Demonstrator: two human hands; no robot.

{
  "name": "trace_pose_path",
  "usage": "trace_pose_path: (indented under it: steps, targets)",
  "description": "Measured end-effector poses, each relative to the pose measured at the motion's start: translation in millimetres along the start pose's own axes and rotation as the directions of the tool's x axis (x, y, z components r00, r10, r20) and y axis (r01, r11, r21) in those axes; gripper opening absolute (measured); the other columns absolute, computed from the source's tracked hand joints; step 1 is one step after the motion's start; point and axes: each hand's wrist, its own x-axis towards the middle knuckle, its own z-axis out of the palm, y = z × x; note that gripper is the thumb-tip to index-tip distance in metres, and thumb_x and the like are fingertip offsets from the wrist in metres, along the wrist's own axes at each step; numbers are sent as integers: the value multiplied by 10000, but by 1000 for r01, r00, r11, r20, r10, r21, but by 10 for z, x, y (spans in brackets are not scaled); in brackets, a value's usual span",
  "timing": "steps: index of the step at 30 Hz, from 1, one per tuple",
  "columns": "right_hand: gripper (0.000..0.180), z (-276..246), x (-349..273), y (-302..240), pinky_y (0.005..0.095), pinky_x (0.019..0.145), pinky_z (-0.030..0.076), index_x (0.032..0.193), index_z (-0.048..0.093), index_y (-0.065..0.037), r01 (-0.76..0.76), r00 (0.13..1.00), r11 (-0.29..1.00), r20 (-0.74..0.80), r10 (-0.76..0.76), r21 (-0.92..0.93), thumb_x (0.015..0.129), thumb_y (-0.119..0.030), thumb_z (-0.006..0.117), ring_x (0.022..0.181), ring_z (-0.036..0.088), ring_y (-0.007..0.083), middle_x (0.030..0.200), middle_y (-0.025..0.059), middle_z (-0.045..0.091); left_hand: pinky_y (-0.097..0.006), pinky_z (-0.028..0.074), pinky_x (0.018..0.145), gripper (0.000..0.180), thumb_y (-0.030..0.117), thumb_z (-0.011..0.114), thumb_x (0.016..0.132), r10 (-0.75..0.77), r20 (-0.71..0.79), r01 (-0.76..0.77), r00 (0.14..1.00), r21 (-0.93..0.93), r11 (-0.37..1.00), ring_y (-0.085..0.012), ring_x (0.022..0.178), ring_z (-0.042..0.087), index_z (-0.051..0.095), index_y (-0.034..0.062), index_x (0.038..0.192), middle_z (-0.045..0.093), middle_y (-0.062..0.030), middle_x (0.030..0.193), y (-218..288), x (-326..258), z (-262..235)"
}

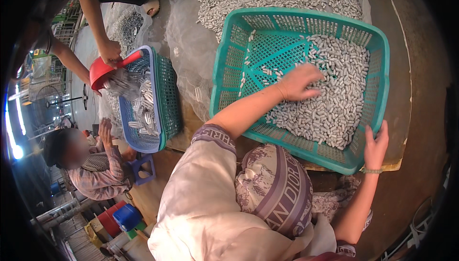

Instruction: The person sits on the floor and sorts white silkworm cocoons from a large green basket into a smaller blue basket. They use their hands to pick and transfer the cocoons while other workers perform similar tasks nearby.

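Green basket sits upper right of middle in frame, tipped, full of small white pellets. Our left hand lies flat in pellet pile, fingers spread wide, holding nothing. Our right hand grips basket's lower right rim, fingers curled over edge. More pellets on clear sheet at top. Left of frame: blue basket, other person's hand tipping red scoop into it.

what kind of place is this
Probably a small sorting workshop: teal baskets and a blue basket hold heaps of small silvery cylinders, more lie on plastic sheeting, and other people work alongside.
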Motion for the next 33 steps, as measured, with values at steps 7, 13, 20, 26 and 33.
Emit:
trace_pose_path:
  steps: [7,13,20,26,33]
  targets:
    - [229,31,1,-76,264,721,430,1048,469,40,-53,999,998,-12,53,-37,841,-25,541,782,507,127,878,90,575,-477,261,1017,696,454,597,779,-374,-487,584,790,409,701,-359,1235,346,374,58,1305,355,-218,1330,-126,445,196]
    - [228,8,-15,-78,254,718,425,1049,470,36,-17,1000,1000,-10,17,-2,842,-31,539,782,512,123,894,83,571,-531,138,1072,720,504,532,813,-118,88,114,989,55,992,-342,1347,185,303,125,1380,258,-185,1426,158,140,156]
    - [236,-12,-14,-108,251,715,423,1048,475,34,-71,997,991,6,73,-113,834,-36,546,777,516,116,875,83,574,-612,102,1046,709,500,514,825,-522,-404,656,751,370,658,-328,1360,170,293,136,1393,234,-152,1455,-465,-154,-25]
    - [229,13,2,-90,260,702,428,1036,476,38,-28,999,994,-33,24,-102,832,-36,547,754,509,119,845,76,562,-524,136,1084,680,455,558,810,-105,-148,136,983,217,967,-338,1353,185,339,143,1374,243,-142,1454,169,429,392]
    - [195,-14,-26,-142,242,699,415,1028,476,29,-38,999,999,30,38,-10,854,-40,531,766,483,97,874,46,543,-563,107,1076,648,515,516,808,-388,-14,335,922,532,778,-310,1369,156,343,250,1374,255,-89,1459,25,-598,-260]
